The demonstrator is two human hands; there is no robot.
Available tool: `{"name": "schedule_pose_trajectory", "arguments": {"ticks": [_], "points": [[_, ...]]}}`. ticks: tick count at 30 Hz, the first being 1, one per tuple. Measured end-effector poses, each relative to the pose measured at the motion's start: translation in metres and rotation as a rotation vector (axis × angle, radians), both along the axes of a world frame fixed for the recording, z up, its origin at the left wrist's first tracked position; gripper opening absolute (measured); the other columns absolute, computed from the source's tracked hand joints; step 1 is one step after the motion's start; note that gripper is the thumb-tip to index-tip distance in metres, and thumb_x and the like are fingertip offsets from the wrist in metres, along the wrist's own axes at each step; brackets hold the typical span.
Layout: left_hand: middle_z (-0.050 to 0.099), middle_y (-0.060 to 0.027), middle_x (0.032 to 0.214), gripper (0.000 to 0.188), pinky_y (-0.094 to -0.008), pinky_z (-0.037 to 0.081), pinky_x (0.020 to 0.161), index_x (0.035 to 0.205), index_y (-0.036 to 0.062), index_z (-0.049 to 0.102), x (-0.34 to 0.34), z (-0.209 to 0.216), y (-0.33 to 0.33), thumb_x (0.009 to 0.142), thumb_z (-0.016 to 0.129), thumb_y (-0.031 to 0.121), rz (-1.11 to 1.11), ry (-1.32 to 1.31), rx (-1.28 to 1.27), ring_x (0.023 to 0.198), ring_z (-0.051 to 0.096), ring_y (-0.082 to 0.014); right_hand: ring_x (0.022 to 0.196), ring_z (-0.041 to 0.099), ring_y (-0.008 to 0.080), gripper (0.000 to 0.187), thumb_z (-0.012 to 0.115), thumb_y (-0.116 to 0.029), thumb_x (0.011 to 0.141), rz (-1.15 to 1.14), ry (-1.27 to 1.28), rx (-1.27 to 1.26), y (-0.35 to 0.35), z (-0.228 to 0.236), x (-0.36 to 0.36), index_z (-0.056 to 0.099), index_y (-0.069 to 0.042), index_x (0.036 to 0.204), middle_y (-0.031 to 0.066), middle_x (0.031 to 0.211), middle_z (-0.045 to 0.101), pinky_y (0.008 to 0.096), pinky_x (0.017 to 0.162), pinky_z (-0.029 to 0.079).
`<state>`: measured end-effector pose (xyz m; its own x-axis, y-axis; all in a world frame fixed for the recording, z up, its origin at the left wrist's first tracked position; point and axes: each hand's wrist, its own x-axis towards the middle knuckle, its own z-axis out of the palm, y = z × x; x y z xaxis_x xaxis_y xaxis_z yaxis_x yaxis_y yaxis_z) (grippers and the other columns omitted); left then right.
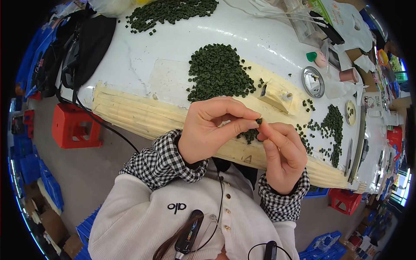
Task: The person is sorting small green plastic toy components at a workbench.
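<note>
My left hand [210,128] pinches a small dark green round piece [259,121] between thumb and forefinger, just above the table's near edge. Against that piece rests the right forefinger; the other fingers of my right hand [284,154] are curled, and whatever they hold is hidden. Right behind the hands lies a big heap of similar dark green pieces [219,71]. A few more pieces [249,136] show beneath the fingertips. Beyond the right hand stands a small block-shaped stand wrapped in cream tape [277,96], with a pale peg on it.
Another green heap [173,13] lies at the far side, and scattered pieces [333,130] lie at the right. A round metal tin [313,82], tweezers [349,156] and a black bag [93,47] are on the white table [143,43]. Red stools [71,125] stand below.
</note>
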<state>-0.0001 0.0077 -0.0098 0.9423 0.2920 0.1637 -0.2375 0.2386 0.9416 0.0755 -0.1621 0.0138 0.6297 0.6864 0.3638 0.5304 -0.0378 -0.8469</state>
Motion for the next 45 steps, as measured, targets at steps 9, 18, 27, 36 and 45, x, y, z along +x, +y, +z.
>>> {"name": "schedule_pose_trajectory", "arguments": {"ticks": [9,18,27,36,45], "points": [[0.065,-0.0092,0.094,0.016,-0.0228,0.05,0.074,0.099,-0.0016,0.068,0.0,0.0,-0.001,0.084,0.064,-0.005,0.004,0.0,0.001,0.086,0.062,-0.0112,0.081,0.06,0.0174,0.028,0.058,0.003,0.086,0.001,-0.009,-0.036,-0.001,0.002,-0.002,0.063,0.003,0.114,0.0127,0.096,0.061,0.025,0.072,0.047],[0.067,-0.0112,0.086,0.016,-0.0264,0.049,0.069,0.093,-0.0017,0.069,-0.01,0.007,0.017,0.077,0.068,-0.006,0.021,0.055,0.608,0.078,0.063,-0.0176,0.075,0.057,0.0199,0.008,0.065,0.002,0.081,-0.528,-0.247,-0.104,-0.036,-0.002,0.026,0.065,0.003,0.089,0.0102,0.081,0.062,0.028,0.069,0.044],[0.067,-0.0111,0.09,0.021,-0.0253,0.05,0.069,0.1,-0.0014,0.066,-0.016,0.006,0.014,0.079,0.065,-0.007,0.071,0.172,0.689,0.08,0.064,-0.0166,0.079,0.051,0.0257,0.011,0.071,-0.001,0.073,-0.477,-0.489,-0.513,-0.046,-0.009,0.023,0.063,-0.002,0.081,0.0074,0.078,0.058,0.0353,0.071,0.041],[0.057,-0.0072,0.078,0.015,-0.0303,0.046,0.06,0.088,0.0018,0.065,-0.016,0.006,0.033,0.075,0.069,-0.002,0.306,0.102,1.03,0.07,0.055,-0.0217,0.08,0.05,0.0256,0.012,0.071,-0.002,0.073,-0.417,-0.414,-0.442,-0.042,-0.008,0.015,0.064,-0.003,0.082,0.0072,0.078,0.057,0.0353,0.073,0.039],[0.052,-0.0055,0.076,0.013,-0.0327,0.042,0.064,0.085,0.0045,0.066,0.006,0.005,0.023,0.073,0.071,0.002,0.383,0.064,1.298,0.073,0.049,-0.0227,0.081,0.049,0.0244,0.015,0.072,-0.004,0.073,-0.47,-0.584,-0.503,-0.038,-0.015,0.005,0.068,-0.004,0.087,0.0044,0.079,0.057,0.0354,0.074,0.039]]}}
